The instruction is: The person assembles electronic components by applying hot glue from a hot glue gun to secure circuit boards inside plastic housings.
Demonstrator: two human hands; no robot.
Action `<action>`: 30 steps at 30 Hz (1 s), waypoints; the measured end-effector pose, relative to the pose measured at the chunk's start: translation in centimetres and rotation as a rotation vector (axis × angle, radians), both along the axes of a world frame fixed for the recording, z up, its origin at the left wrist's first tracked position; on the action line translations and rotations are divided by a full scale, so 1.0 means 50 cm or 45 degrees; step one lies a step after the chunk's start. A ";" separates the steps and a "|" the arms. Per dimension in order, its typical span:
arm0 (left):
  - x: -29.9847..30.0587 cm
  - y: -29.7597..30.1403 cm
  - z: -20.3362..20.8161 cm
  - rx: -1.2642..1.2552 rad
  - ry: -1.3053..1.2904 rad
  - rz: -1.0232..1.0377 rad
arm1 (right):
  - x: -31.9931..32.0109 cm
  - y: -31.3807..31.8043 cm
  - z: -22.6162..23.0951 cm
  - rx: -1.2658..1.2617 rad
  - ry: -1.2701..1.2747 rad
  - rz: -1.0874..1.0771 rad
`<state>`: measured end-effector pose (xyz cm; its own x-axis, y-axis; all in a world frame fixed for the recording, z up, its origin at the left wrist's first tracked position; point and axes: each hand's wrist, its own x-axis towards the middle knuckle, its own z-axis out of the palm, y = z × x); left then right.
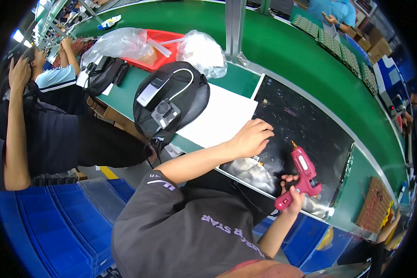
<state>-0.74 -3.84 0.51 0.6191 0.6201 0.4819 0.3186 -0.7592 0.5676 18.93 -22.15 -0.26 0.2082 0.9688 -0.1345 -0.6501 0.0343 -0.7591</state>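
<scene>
Two bare hands work over a black panel [306,125] lying on the green desk [282,51]: the right hand [293,192] has its grip clenched around the handle of a pink glue gun [302,173], nozzle tip aimed away from the person at the panel's surface. The left hand [251,138] rests with fingers curled loosely on the panel's near-left edge, grasping nothing, just beside a white sheet [222,118]. Left of that sheet lies a black mesh bag [190,99] carrying a small device with a white cable.

Bright overhead lighting is flooding the scene; the fisheye is bending edges toward the dark rim, and glare is perhaps softening the black panel [306,125].
</scene>
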 end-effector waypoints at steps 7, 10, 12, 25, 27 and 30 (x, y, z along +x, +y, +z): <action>0.006 0.002 -0.007 -0.018 -0.131 -0.032 | -0.005 0.001 0.008 0.027 -0.038 -0.042; 0.013 0.007 -0.002 -0.011 -0.203 -0.016 | -0.002 -0.006 0.001 -0.004 -0.073 -0.111; 0.007 0.008 0.002 -0.022 -0.156 -0.001 | -0.006 0.003 0.000 0.004 -0.065 -0.114; 0.011 -0.012 0.023 -0.093 -0.015 -0.039 | -0.002 0.008 0.026 0.101 -0.120 -0.058; 0.008 -0.018 0.034 -0.113 0.010 -0.039 | 0.001 0.016 0.031 0.039 -0.130 -0.041; 0.015 -0.022 0.038 -0.125 0.004 -0.060 | 0.010 0.024 0.041 -0.004 -0.210 -0.042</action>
<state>0.02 -4.92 2.39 0.6502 0.6344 0.4181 0.2860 -0.7142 0.6389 19.45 -20.96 1.80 0.2597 0.9606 -0.0989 -0.5153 0.0513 -0.8555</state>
